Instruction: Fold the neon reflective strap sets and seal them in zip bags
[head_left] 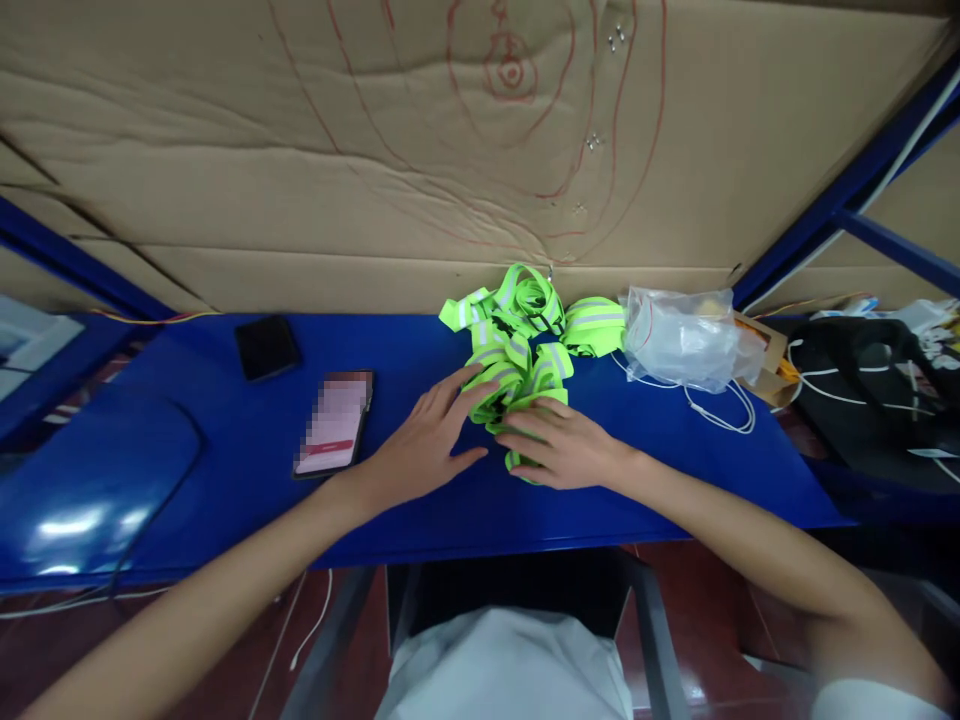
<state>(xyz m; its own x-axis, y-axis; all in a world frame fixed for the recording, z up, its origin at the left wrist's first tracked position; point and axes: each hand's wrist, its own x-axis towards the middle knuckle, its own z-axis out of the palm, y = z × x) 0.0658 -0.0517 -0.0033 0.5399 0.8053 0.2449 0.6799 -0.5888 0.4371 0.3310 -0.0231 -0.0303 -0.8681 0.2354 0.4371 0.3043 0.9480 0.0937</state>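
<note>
A heap of neon-green straps with silver reflective stripes [499, 365] lies in front of me on the blue table. My left hand [431, 435] is at the heap's near left side, its fingers apart and fingertips against the straps. On the near right side, my right hand [559, 445] rests over the straps with its fingers spread. A short green piece shows under the right fingers. Behind the heap lies a looser coil of the same strap [529, 295]. Just right of that sits a neat folded green bundle [596, 325].
A clear plastic bag [679, 335] lies right of the straps, with a white cable [724, 410] before it. To the left are a lit phone [334, 425] and a black flat object [266, 347]. A cardboard wall [360, 200] closes the back. A black bag [862, 390] is far right.
</note>
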